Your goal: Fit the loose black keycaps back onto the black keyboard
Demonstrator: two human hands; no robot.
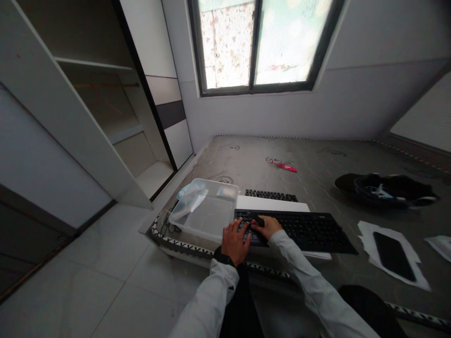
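A black keyboard [310,230] lies across a white flat piece [271,203] at the front of the mattress. My left hand [235,241], with a dark band at the wrist, rests on the keyboard's left end, its fingers stretched out over the keys. Pinched in my right hand [269,227] is a small black object [260,220], held against the keys just right of my left fingers. What kind of object it is I cannot make out. Left of the keyboard stands a clear plastic tray [207,225] with a blue and white plastic bag [192,199] in it.
Behind the white piece shows part of another black keyboard [271,194]. A phone [394,256] lies on white paper [366,231] to the right, with a black cap-like item [387,190] beyond. A red packet [286,166] lies farther back. The mattress edge [197,247] runs along the front.
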